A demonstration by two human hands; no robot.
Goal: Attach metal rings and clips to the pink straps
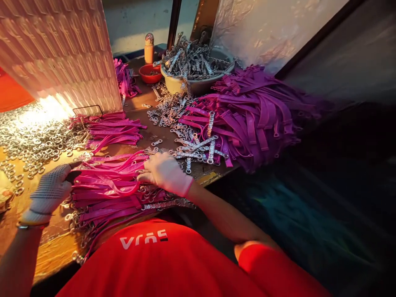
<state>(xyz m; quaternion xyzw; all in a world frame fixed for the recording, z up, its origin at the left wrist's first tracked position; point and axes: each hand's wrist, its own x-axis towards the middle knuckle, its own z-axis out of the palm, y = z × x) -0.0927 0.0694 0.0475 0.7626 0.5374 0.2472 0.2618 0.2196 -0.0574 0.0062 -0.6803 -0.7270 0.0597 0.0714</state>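
Note:
A pile of bright pink straps with metal rings at their ends lies in front of me at the table's near edge. My left hand, in a knitted glove with dark fingertips, is at the pile's left end. Its thumb and forefinger are apart, close to the strap ends. My right hand, in a pale glove with a pink cuff, rests at the pile's right end. Its fingers are closed around a pink strap that curves back over the pile; the exact grip is partly hidden. A metal chain runs along the pile's near right side.
Loose metal rings cover the left side, under a bright lamp and beside a ribbed translucent panel. A basin heaped with chain pieces, a red bowl and a bottle stand behind. Purple straps overhang the right edge.

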